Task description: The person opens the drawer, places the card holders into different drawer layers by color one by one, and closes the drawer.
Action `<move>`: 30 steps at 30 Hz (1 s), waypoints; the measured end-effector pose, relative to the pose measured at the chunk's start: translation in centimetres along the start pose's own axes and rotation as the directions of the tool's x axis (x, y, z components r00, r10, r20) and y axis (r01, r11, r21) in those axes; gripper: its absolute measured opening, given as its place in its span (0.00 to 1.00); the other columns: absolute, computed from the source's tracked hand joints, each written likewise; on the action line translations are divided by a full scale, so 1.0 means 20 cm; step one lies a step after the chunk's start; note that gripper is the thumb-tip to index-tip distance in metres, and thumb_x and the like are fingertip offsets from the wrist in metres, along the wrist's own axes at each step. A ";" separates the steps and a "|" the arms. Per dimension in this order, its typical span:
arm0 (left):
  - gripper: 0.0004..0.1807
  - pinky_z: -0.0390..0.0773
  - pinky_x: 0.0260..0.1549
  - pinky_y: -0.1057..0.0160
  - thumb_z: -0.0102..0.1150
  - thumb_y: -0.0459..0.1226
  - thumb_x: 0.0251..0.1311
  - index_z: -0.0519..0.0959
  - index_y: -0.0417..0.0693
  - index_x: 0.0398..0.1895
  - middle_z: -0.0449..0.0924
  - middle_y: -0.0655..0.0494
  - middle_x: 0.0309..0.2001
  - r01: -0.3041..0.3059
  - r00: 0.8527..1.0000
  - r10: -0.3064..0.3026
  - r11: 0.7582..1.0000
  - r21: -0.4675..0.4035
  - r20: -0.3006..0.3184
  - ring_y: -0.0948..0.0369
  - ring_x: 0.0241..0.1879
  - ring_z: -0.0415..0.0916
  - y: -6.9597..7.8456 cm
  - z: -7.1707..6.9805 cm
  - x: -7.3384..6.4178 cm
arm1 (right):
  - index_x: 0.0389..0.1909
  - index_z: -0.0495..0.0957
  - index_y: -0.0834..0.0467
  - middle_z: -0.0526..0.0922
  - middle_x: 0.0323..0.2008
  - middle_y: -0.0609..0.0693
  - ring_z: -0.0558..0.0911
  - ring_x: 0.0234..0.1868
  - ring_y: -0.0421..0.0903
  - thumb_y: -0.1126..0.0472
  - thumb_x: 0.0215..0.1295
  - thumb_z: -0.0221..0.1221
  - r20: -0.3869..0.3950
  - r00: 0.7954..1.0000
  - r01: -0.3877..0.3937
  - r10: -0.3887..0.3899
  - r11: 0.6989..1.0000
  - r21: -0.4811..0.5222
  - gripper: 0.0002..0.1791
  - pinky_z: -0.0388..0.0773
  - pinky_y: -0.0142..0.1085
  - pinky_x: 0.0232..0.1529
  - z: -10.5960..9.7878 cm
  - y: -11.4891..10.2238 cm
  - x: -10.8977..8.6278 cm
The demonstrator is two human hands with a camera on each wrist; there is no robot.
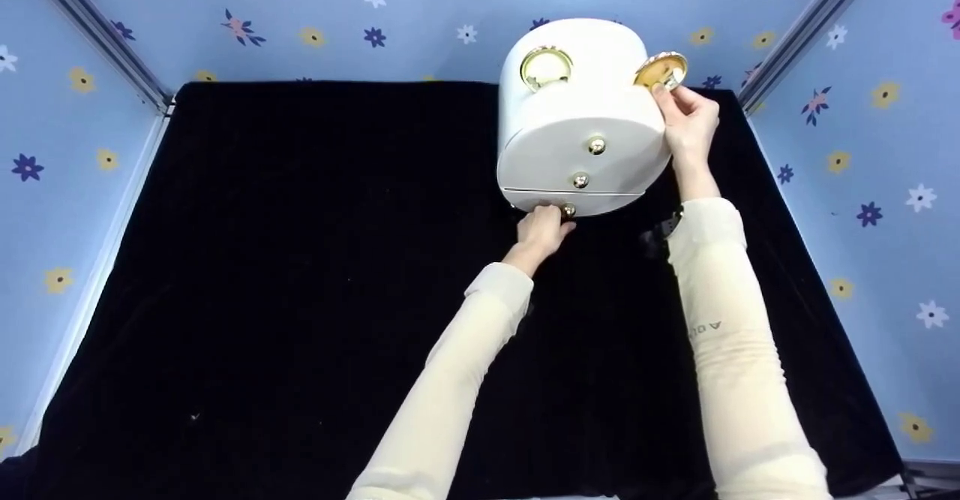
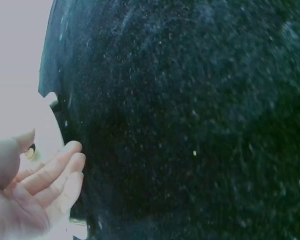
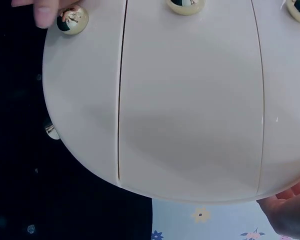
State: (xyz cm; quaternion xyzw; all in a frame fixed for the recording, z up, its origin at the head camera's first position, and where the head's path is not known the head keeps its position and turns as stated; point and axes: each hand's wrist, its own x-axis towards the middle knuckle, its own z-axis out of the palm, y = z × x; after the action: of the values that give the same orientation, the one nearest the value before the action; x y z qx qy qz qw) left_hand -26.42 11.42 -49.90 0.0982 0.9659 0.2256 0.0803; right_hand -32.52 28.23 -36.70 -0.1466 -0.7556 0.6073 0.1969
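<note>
A white rounded drawer box [image 1: 577,102] with gold knobs stands at the back right. My left hand [image 1: 541,231] is at its bottom drawer, beside the lowest gold knob [image 1: 568,210]. In the left wrist view, the left fingers [image 2: 60,172] are extended loosely, the thumb apart from them, with the knob [image 2: 31,152] between. My right hand [image 1: 691,126] is at the box's upper right, thumb and fingers pinching a gold-rimmed disc [image 1: 660,72] that leans outward. Much of the right hand [image 3: 290,212] is cut off or hidden behind the box in the right wrist view.
Another gold-rimmed round piece [image 1: 546,68] sits on the box's upper left. Black cloth [image 1: 300,260] covers the table. Blue flowered panels [image 1: 420,19] rise at the back and both sides, with metal posts [image 1: 97,31] at the corners. A small metallic foot [image 3: 51,131] shows under the box.
</note>
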 end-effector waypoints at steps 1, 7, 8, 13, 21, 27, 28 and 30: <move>0.18 0.76 0.30 0.57 0.53 0.50 0.57 0.80 0.46 0.35 0.80 0.49 0.36 -0.008 1.000 0.007 1.000 0.019 0.011 0.54 0.35 0.78 0.00 0.00 0.00 | 0.41 0.81 0.60 0.83 0.30 0.47 0.78 0.27 0.37 0.56 0.48 0.65 -0.002 1.000 -0.006 0.006 1.000 0.006 0.18 0.73 0.26 0.32 0.00 0.00 0.00; 0.15 0.76 0.31 0.57 0.56 0.48 0.55 0.79 0.45 0.36 0.80 0.49 0.37 -0.045 0.998 0.042 0.995 0.088 0.036 0.53 0.36 0.78 -0.02 -0.04 -0.02 | 0.42 0.81 0.57 0.83 0.34 0.48 0.79 0.30 0.38 0.52 0.47 0.66 -0.021 0.999 -0.031 0.030 0.999 -0.032 0.21 0.73 0.27 0.35 0.00 0.01 0.00; 0.16 0.76 0.31 0.57 0.56 0.47 0.55 0.79 0.45 0.36 0.80 0.49 0.37 -0.053 0.998 0.050 0.994 0.096 0.035 0.53 0.36 0.78 -0.03 -0.05 -0.03 | 0.42 0.81 0.56 0.83 0.35 0.48 0.79 0.31 0.38 0.51 0.47 0.66 -0.024 0.999 -0.032 0.031 0.998 -0.047 0.21 0.73 0.27 0.36 0.00 0.01 0.00; 0.16 0.76 0.31 0.57 0.55 0.47 0.55 0.77 0.43 0.38 0.79 0.49 0.38 -0.089 0.996 0.083 0.987 0.132 0.044 0.52 0.36 0.77 -0.07 -0.06 -0.06 | 0.41 0.82 0.53 0.83 0.36 0.47 0.79 0.33 0.37 0.48 0.47 0.65 -0.026 0.999 -0.033 0.030 0.995 -0.094 0.20 0.72 0.26 0.37 -0.01 0.03 0.01; 0.17 0.76 0.32 0.56 0.56 0.46 0.55 0.75 0.41 0.38 0.79 0.47 0.39 -0.092 0.995 0.087 0.989 0.112 0.049 0.51 0.37 0.76 -0.19 -0.10 -0.11 | 0.42 0.81 0.53 0.82 0.38 0.47 0.79 0.35 0.37 0.49 0.50 0.63 -0.009 1.000 0.015 -0.016 0.996 -0.082 0.19 0.72 0.27 0.39 -0.03 0.05 -0.01; 0.19 0.75 0.37 0.55 0.56 0.45 0.55 0.74 0.40 0.42 0.77 0.45 0.44 -0.090 0.996 0.088 0.993 0.072 0.030 0.51 0.42 0.74 -0.28 -0.13 -0.15 | 0.42 0.81 0.55 0.82 0.40 0.49 0.79 0.36 0.37 0.51 0.55 0.60 -0.015 0.992 0.124 -0.127 0.987 -0.102 0.16 0.73 0.27 0.40 -0.06 0.09 -0.06; 0.19 0.74 0.38 0.55 0.56 0.45 0.55 0.73 0.40 0.42 0.76 0.45 0.44 -0.089 0.996 0.088 0.994 0.070 0.024 0.51 0.43 0.74 -0.29 -0.13 -0.15 | 0.42 0.81 0.55 0.81 0.40 0.50 0.79 0.36 0.37 0.52 0.56 0.59 -0.017 0.989 0.142 -0.144 0.984 -0.106 0.16 0.73 0.27 0.40 -0.07 0.10 -0.07; 0.20 0.74 0.39 0.55 0.56 0.45 0.55 0.73 0.39 0.43 0.76 0.45 0.46 -0.091 0.996 0.091 0.994 0.066 0.010 0.50 0.43 0.74 -0.32 -0.15 -0.17 | 0.42 0.81 0.55 0.81 0.41 0.50 0.79 0.38 0.37 0.53 0.57 0.58 -0.018 0.985 0.170 -0.173 0.979 -0.109 0.15 0.72 0.27 0.41 -0.08 0.11 -0.09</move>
State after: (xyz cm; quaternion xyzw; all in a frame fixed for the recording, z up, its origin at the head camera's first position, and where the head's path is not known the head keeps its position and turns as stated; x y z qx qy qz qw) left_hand -24.72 3.86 -49.82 0.1455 0.9671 0.1967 0.0701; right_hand -30.13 29.28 -38.85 -0.0996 -0.7942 0.5445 0.2508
